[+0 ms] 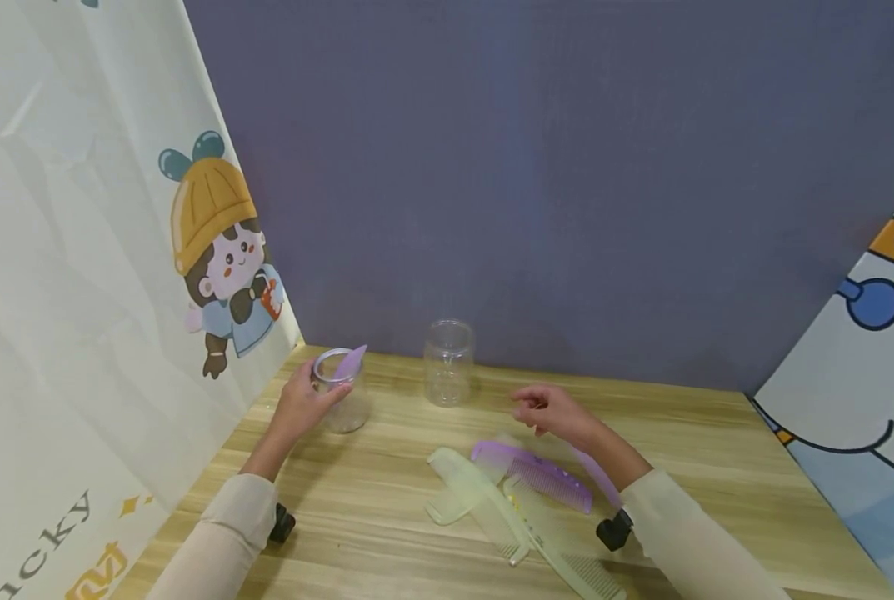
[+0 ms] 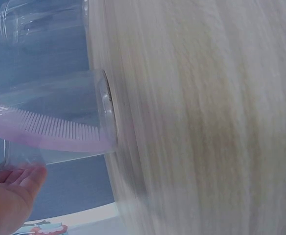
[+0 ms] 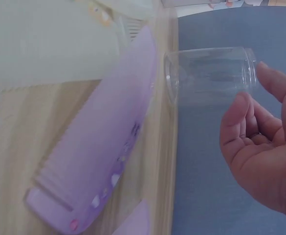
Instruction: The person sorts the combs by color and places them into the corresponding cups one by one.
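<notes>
My left hand (image 1: 302,406) grips a clear jar (image 1: 347,414) near its rim, thumb and fingers on either side. Inside that jar leans a purple comb (image 2: 50,129), its end sticking out of the mouth. Over the table at the right, my right hand (image 1: 555,414) hangs with loosely bent fingers and nothing between them. Beneath it lie a purple comb with small decorations (image 3: 96,142) and part of another purple comb (image 1: 596,475). Pale green combs (image 1: 480,500) overlap one another just nearer to me.
A second clear jar (image 1: 449,367) stands upright at the back of the wooden table (image 1: 387,533), between the hands. Behind the table rises a grey-blue wall (image 1: 529,183). A white printed panel (image 1: 64,250) borders the left side, and another printed panel (image 1: 866,392) the right.
</notes>
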### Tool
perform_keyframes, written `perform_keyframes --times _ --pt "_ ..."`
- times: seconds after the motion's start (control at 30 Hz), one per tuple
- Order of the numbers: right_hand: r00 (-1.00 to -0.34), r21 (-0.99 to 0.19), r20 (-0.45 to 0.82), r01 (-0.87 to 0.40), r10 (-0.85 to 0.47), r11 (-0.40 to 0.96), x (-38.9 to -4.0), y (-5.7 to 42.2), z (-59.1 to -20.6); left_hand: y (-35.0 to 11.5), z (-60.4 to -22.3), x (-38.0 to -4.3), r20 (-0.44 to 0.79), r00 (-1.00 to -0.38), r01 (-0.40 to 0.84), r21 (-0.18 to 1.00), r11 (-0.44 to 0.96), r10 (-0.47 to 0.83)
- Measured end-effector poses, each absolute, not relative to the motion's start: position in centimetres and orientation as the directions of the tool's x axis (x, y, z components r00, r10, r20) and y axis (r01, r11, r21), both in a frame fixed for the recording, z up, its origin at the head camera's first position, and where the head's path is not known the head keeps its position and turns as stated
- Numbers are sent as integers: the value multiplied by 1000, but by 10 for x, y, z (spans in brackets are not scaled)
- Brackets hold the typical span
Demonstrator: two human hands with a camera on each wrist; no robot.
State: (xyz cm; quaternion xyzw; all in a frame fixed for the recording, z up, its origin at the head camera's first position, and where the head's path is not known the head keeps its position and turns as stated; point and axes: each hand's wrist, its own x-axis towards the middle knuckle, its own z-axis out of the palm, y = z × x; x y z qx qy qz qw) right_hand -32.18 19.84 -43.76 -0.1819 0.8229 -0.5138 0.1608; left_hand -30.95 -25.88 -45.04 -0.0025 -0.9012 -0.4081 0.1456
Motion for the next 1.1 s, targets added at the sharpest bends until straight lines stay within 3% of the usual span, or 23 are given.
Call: perform_keyframes --times 1.1 --pt "-916 -754 -97 -187 -388 629 -276 254 -463 -258 -448 -309 252 -961 117 737 665 -111"
